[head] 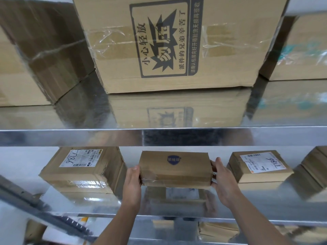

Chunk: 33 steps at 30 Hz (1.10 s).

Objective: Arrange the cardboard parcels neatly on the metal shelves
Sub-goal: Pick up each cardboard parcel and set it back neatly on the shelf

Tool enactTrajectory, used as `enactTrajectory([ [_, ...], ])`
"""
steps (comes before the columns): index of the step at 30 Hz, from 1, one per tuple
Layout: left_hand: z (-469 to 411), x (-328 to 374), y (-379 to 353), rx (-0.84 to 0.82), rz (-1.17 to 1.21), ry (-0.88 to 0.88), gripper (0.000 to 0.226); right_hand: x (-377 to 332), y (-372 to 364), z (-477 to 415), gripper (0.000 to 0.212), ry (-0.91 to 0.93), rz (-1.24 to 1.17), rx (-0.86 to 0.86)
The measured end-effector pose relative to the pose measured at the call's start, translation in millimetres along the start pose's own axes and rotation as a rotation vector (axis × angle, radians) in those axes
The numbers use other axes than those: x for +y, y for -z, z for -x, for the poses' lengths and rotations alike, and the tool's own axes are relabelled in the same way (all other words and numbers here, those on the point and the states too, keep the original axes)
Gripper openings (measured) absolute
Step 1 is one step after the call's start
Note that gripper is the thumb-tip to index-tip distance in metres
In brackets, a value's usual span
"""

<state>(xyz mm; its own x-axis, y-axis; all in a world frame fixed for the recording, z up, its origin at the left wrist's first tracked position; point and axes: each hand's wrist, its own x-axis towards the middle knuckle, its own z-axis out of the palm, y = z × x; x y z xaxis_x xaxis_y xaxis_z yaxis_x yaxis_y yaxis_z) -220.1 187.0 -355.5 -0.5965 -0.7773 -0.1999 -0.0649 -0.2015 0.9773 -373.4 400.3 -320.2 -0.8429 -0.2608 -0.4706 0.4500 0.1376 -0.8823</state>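
Both hands, left hand (131, 184) and right hand (223, 183), clasp the small parcel (174, 167) by its ends; best slid straight back, square to the shelf (265, 200) edge.

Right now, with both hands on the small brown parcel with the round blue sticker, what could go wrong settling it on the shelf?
1. The left hand and right hand grip only the taped ends of the small blue-stickered cardboard parcel; it could slip.
2. The hands fill the gaps beside the left white-labelled parcel and the right white-labelled parcel; withdrawing might knock either askew.
3. The shiny metal shelf looks slick; the parcel may slide.
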Motion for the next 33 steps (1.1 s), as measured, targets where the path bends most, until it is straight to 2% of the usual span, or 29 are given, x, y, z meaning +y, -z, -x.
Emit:
enactTrajectory([
  [7, -3, -2, 1, 0.03, -0.027, -0.005, 0.04, -14, -4, 9, 0.04, 0.008, 0.011, -0.003],
  [10, 0, 6, -3, 0.055, 0.033, -0.017, 0.031, -14, -3, 10, 0.036, 0.018, 0.031, -0.005],
  [12, -4, 11, -2, 0.071, 0.095, 0.023, 0.034, -14, -2, 9, 0.031, 0.01, 0.054, -0.025],
  [14, -9, 18, -1, 0.081, 0.142, 0.048, 0.036, -15, -1, 8, 0.026, -0.003, 0.086, -0.043],
  [19, -15, 38, 1, 0.054, 0.177, 0.026, 0.021, -15, 3, 4, 0.016, -0.081, 0.153, -0.056],
  [22, -15, 43, 2, 0.021, 0.167, 0.011, 0.025, -13, 3, 8, 0.014, -0.146, 0.237, -0.044],
  [27, -8, 49, -1, -0.059, 0.187, -0.014, 0.028, -3, -1, 11, 0.018, -0.207, 0.271, -0.088],
  [33, 8, 45, -11, -0.192, 0.314, 0.085, 0.035, -10, -10, 27, 0.046, -0.195, 0.194, -0.119],
])
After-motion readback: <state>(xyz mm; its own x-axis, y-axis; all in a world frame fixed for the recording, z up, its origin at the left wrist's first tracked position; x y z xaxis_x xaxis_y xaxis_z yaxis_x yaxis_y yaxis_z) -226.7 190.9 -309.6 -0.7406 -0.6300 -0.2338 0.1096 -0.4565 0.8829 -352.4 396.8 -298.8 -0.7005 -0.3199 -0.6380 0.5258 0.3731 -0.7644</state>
